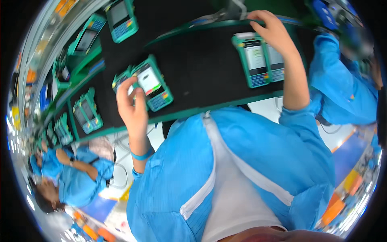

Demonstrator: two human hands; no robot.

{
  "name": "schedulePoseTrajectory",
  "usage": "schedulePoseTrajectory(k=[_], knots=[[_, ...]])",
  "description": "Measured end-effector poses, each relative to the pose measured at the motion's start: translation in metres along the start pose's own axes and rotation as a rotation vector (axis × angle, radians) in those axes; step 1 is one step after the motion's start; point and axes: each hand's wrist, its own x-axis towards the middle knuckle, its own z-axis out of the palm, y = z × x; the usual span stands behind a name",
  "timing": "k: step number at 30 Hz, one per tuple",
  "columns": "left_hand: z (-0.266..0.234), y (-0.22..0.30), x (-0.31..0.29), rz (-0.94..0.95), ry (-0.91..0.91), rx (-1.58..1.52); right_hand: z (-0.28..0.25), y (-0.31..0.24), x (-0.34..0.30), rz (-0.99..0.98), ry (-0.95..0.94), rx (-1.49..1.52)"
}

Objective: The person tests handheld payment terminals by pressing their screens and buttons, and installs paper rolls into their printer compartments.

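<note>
While left-hand fingers [130,93] grip a green terminal [152,82], right-hand fingers [269,28] curl on a blurred edge.

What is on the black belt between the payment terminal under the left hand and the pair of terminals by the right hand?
Nothing: in the head view the black belt is bare between the left terminal and the pair of terminals.
</note>
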Motion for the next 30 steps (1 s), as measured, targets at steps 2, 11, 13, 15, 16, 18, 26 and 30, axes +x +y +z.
schedulePoseTrajectory(k=[2,11,13,15,16,18,26,30], knots=[[-0.06,-0.05,-0.009,0.013,0.145,0.479,0.025,-0.046,-0.029,-0.05,-0.018,0.21],[-0.143,-0.146,-0.044,-0.284,0.151,1.16,0.145,-0.157,-0.103,-0.302,-0.528,0.171],[-0.173,-0.149,-0.046,-0.339,0.155,1.162,0.16,-0.19,-0.105,-0.373,-0.504,0.048],[-0.168,-0.157,-0.055,-0.539,0.219,1.096,0.163,-0.185,-0.11,-0.458,-0.449,-0.075],[-0.165,-0.161,-0.063,-0.582,0.229,0.983,0.164,-0.18,-0.112,-0.456,-0.441,-0.126],[-0.149,-0.166,-0.07,-0.531,0.354,0.614,0.168,-0.164,-0.114,-0.456,-0.446,-0.189],[-0.18,-0.174,-0.091,-0.382,0.493,0.381,0.204,-0.191,-0.153,-0.661,-0.308,-0.55],[-0.187,-0.151,-0.027,-0.52,0.313,0.394,0.18,-0.168,-0.119,-0.689,-0.239,-0.468]])
